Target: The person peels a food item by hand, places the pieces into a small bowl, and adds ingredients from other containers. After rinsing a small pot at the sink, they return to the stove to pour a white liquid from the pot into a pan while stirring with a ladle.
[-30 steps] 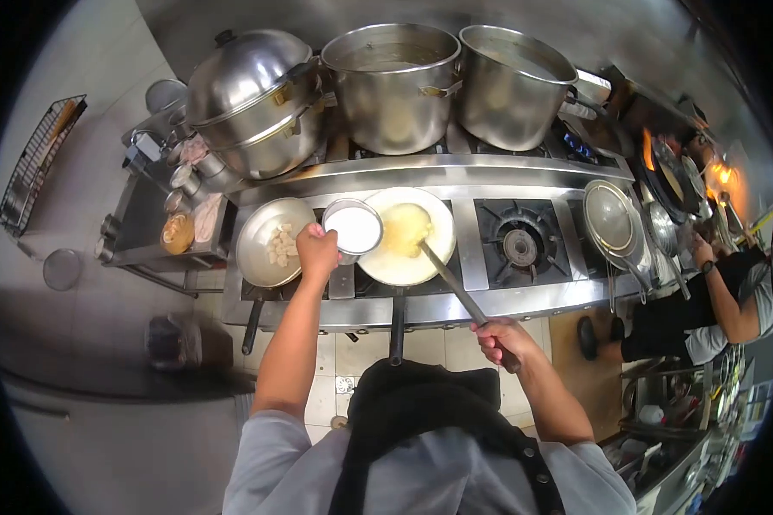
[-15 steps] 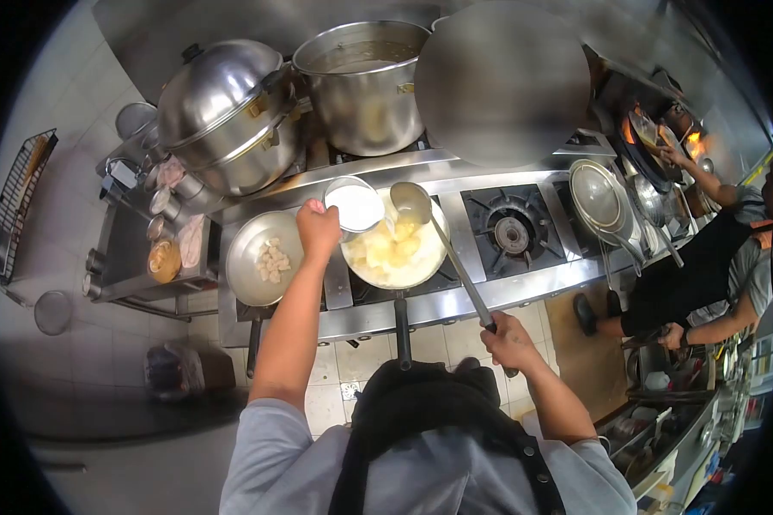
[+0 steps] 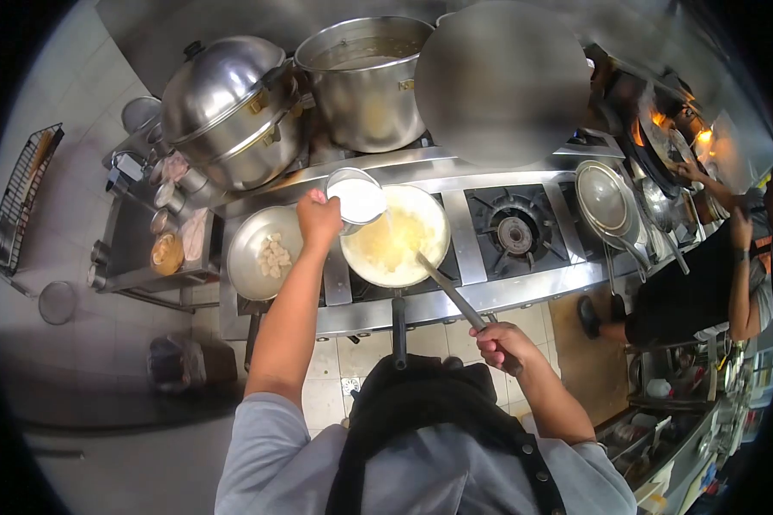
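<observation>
My left hand [image 3: 319, 221] grips a metal container [image 3: 356, 199] of white liquid, tilted over the left side of a pan [image 3: 395, 236]. A thin white stream runs from its lip into the pale yellow, bubbly contents. My right hand [image 3: 504, 346] is closed round the handle of a ladle [image 3: 451, 293]; the ladle's bowl is hidden in the pan's contents. The pan sits on a burner with its black handle [image 3: 399, 333] toward me. Left of it, a second pan [image 3: 253, 245] holds pale chunks [image 3: 273, 256], partly behind my left forearm.
Behind the pans stand a domed steamer [image 3: 223, 103] and a large stockpot [image 3: 361, 94]. A bare burner [image 3: 515, 233] lies to the right, then strainers [image 3: 603, 197]. Beyond, a co-worker [image 3: 687, 283] stands near a flaming wok [image 3: 648, 142]. A side shelf [image 3: 137, 249] holds containers at left.
The ladle has gone down into the pan, its bowl no longer visible. The container is tilted more, over the pan's left side. The co-worker's arms have shifted at the right.
</observation>
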### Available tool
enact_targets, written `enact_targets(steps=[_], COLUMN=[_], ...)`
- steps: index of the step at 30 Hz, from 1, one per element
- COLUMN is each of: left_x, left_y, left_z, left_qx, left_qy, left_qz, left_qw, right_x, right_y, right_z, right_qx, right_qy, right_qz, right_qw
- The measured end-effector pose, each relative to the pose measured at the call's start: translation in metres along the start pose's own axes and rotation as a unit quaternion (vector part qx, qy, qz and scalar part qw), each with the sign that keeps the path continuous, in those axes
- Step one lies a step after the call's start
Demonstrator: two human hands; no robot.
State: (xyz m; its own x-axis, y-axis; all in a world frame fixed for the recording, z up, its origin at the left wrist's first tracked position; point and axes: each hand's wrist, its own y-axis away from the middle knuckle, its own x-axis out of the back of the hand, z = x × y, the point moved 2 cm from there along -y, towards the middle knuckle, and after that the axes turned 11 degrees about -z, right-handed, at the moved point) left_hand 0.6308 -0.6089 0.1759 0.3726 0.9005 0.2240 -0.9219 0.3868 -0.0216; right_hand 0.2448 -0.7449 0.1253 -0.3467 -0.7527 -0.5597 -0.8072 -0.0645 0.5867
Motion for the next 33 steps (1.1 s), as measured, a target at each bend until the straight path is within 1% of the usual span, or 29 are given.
enact_targets(steps=[2,3,5,6,8,9,11,12,14,15,17,18,20,21,23,24,26,27,28,29,30,31,32,33], left_x=[-0.003,-0.003,-0.005,-0.005,-0.006,-0.008,-0.011,-0.011,-0.012,-0.013,-0.015,-0.016,-0.017,-0.017,-0.017,-0.015,-0.012,-0.010,-0.010,-0.009,-0.009,-0.009,-0.007,-0.005], left_y=[-0.003,-0.001,0.002,0.002,0.002,0.004,0.009,0.010,0.010,0.009,0.009,0.009,0.011,0.014,0.014,0.013,0.013,0.011,0.008,0.006,0.003,0.001,-0.001,-0.008], left_z=[-0.004,-0.004,-0.005,-0.006,-0.005,-0.002,0.003,0.003,0.002,0.001,0.001,0.002,0.003,0.003,0.007,0.010,0.012,0.012,0.009,0.006,0.003,0.000,-0.005,-0.015], left_qx=[-0.035,-0.034,-0.030,-0.028,-0.031,-0.029,-0.010,-0.009,-0.020,-0.020,-0.015,-0.015,-0.009,-0.006,0.010,0.007,0.050,0.048,0.036,0.024,0.023,0.023,0.024,0.024], left_qy=[-0.014,-0.016,0.014,0.012,-0.025,-0.027,0.002,0.001,0.005,0.004,0.003,0.003,0.020,0.021,0.034,0.035,0.012,0.014,0.010,0.006,0.008,-0.003,-0.016,-0.019], left_qz=[0.020,0.025,0.018,0.022,0.023,0.026,0.035,0.040,0.038,0.042,0.055,0.056,0.050,0.050,0.038,0.036,0.010,0.010,0.010,0.013,0.019,0.021,0.024,0.032], left_qw=[0.999,0.999,0.999,0.999,0.999,0.999,0.999,0.999,0.999,0.999,0.998,0.998,0.999,0.999,0.999,0.999,0.999,0.999,0.999,1.000,1.000,0.999,0.999,0.999], right_x=[0.001,0.002,0.003,0.002,0.000,0.000,0.002,0.002,0.005,0.005,0.006,0.013,0.024,0.024,0.019,0.021,0.019,0.014,0.009,0.002,0.003,0.008,0.009,0.000], right_y=[0.003,0.004,0.006,0.007,0.013,0.014,0.017,0.018,0.020,0.021,0.024,0.022,0.016,0.016,0.015,0.012,0.008,0.008,0.008,0.006,0.004,0.002,-0.001,0.004], right_z=[-0.003,-0.003,-0.004,-0.006,-0.014,-0.016,-0.022,-0.024,-0.031,-0.034,-0.037,-0.034,-0.029,-0.025,-0.024,-0.020,-0.013,-0.016,-0.015,-0.014,-0.016,-0.015,-0.013,-0.018], right_qx=[-0.010,-0.013,0.016,0.012,0.034,0.032,0.054,0.051,0.060,0.059,0.051,0.052,0.101,0.098,0.099,0.102,0.142,0.143,0.080,0.015,0.016,0.005,-0.009,-0.013], right_qy=[-0.061,-0.059,0.004,0.005,0.104,0.105,0.165,0.167,0.280,0.282,0.383,0.384,0.564,0.564,0.602,0.602,0.631,0.632,0.525,0.405,0.409,0.289,0.163,0.067], right_qz=[-0.015,-0.018,-0.029,-0.032,-0.003,-0.006,0.020,0.016,0.061,0.058,0.097,0.097,0.143,0.143,0.179,0.182,0.170,0.171,0.140,0.104,0.100,0.070,0.037,0.018], right_qw=[0.998,0.998,0.999,0.999,0.994,0.994,0.985,0.985,0.956,0.956,0.917,0.917,0.807,0.807,0.772,0.771,0.744,0.742,0.836,0.908,0.907,0.955,0.986,0.998])
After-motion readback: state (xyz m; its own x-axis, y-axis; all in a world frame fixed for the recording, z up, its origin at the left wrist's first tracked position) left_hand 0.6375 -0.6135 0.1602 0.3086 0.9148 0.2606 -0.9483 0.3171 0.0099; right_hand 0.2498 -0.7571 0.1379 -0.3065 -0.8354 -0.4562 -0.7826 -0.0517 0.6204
